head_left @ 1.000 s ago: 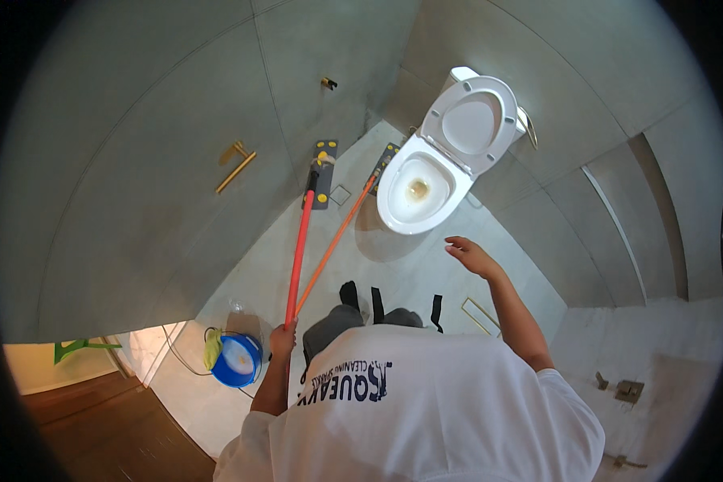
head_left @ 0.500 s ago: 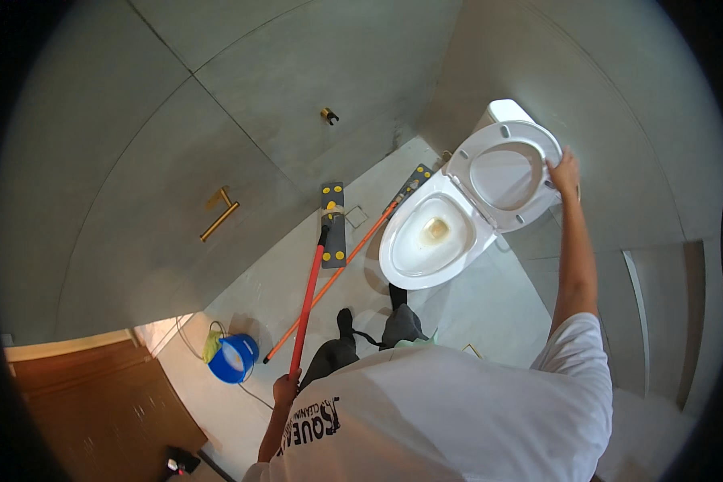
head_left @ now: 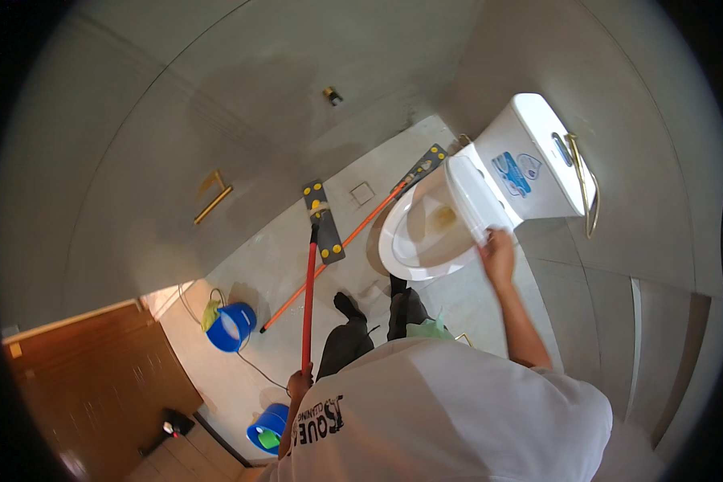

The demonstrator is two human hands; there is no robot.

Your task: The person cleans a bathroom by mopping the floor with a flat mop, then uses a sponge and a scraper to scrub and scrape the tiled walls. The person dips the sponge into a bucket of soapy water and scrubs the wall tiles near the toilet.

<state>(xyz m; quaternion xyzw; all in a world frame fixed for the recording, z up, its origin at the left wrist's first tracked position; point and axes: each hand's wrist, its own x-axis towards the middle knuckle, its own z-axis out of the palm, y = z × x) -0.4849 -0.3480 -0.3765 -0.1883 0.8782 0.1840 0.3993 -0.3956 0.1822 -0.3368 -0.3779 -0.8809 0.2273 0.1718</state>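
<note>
My left hand is wrapped round the red pole of a flat mop. The mop's long grey head, with yellow discs on it, is on the floor left of the toilet. At the right, my right hand grips the near edge of the white toilet lid. The lid stands tilted between the tank and the bowl; whether the seat moves with it I cannot tell. Below it the toilet bowl shows yellowish water. Its white tank carries a blue label.
A second flat mop with an orange pole lies across the floor beneath the red one. Two blue buckets stand at the lower left, one with a yellow-green cloth. Gold fittings jut from the wall, near a brown door.
My right hand has come down and toward me, swinging the raised lid forward off the tank. The red-poled mop's head has turned slightly. My view has shifted, bringing a second bucket into sight.
</note>
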